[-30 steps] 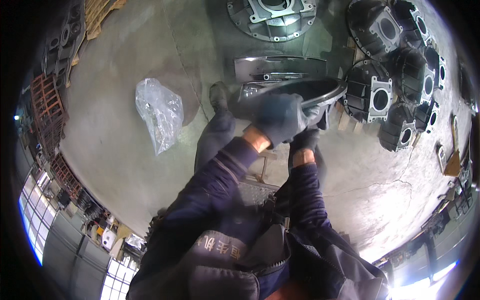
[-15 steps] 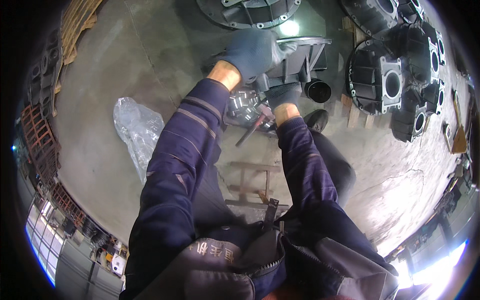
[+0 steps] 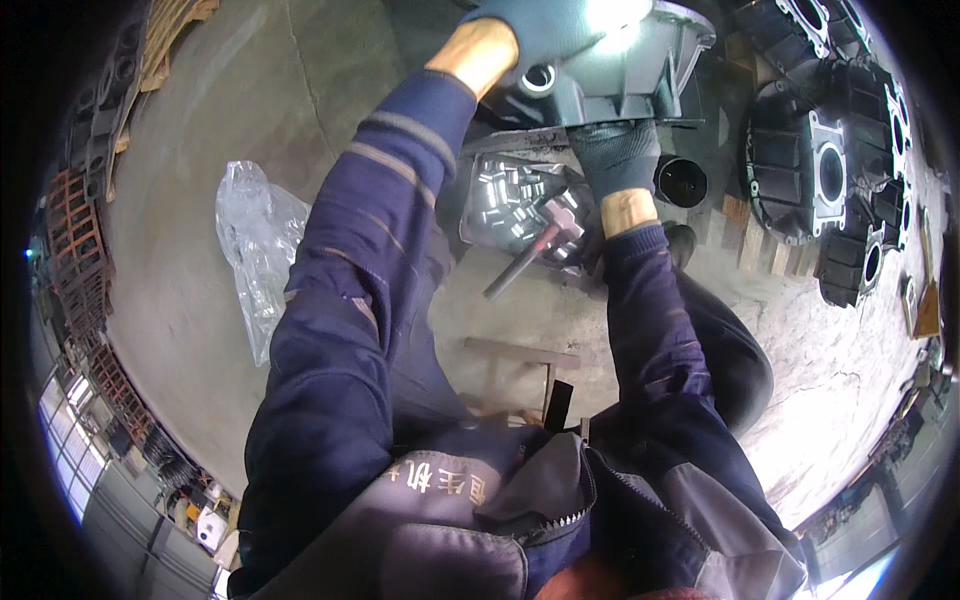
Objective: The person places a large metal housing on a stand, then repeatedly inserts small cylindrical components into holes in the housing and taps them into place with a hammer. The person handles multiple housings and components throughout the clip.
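A dark grey cast metal housing [image 3: 640,75] with ribs and a round boss is tilted at the top of the head view. My left hand [image 3: 560,30], in a dark glove, is closed on its upper left side; glare and the view's edge hide most of the fingers. From below, my right hand [image 3: 618,160], also gloved, grips the housing's lower edge, with its fingertips hidden under the casting. Just left of my right wrist, a shallow tray [image 3: 468,232] holds several shiny metal cylinders [image 3: 515,195]. A hammer [image 3: 545,240] lies across the tray's near side.
A short black pipe [image 3: 682,182] stands right of my right hand. Several similar housings [image 3: 795,170] are grouped on wooden blocks at the right. Clear plastic sheeting [image 3: 255,250] lies on the floor at left. A metal frame [image 3: 525,355] is between my legs.
Both hands and the housing have moved up in the view, and the housing is tilted differently and appears larger. The view has shifted, uncovering more of the tray and hammer.
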`<state>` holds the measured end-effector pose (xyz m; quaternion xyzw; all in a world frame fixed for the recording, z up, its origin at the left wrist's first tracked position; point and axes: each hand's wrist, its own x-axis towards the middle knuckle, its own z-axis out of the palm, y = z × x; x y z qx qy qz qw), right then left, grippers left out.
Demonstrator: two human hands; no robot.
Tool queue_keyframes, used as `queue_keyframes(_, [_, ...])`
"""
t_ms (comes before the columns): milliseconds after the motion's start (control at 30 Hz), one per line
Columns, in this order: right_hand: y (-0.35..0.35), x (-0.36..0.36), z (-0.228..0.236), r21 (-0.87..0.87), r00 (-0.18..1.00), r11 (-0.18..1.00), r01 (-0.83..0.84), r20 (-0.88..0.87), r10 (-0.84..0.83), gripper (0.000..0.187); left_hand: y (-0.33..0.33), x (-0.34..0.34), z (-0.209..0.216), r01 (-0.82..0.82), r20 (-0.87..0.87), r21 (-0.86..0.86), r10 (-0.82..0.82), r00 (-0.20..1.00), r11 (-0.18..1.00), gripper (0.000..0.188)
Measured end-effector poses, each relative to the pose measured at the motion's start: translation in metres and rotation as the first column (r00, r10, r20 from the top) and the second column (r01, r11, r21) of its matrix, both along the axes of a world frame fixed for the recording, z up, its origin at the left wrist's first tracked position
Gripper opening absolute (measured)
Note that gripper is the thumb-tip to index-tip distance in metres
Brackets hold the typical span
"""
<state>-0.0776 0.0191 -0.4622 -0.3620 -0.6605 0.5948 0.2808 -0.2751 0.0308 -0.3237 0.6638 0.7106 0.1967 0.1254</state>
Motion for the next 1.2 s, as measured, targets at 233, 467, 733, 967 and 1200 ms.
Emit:
queue_keyframes(233, [0.001, 0.015, 0.008, 0.009, 0.995, 0.996, -0.086, 0.054, 0.086, 0.048, -0.024, -0.027, -0.035, -0.181, 0.415, 0.262, 0.059, 0.908, 0.948, 0.053])
queue_keyframes(467, [0.017, 0.029, -0.003, -0.586, 0.861, 0.786, -0.198, -0.487, -0.147, 0.038, -0.014, -0.038, -0.064, -0.398, 0.107, -0.129, 0.412, 0.905, 0.908, 0.047])
queue_keyframes(733, [0.01, 0.064, -0.053, -0.684, 0.988, 0.713, 0.156, 0.096, -0.124, 0.03, -0.02, -0.038, -0.071, -0.247, 0.244, 0.475, 0.143, 0.959, 0.844, 0.038])
queue_keyframes(967, [-0.077, 0.1, -0.118, -0.03, 0.615, 0.999, -0.027, 0.788, 0.04, 0.041, -0.023, -0.033, -0.058, -0.373, 0.344, 0.203, 0.291, 0.893, 0.906, 0.051])
queue_keyframes(1200, [-0.091, 0.052, -0.132, -0.174, 0.449, 0.965, -0.197, 0.859, 0.247, 0.048, -0.024, -0.031, -0.056, -0.412, 0.324, 0.149, 0.349, 0.879, 0.899, 0.055])
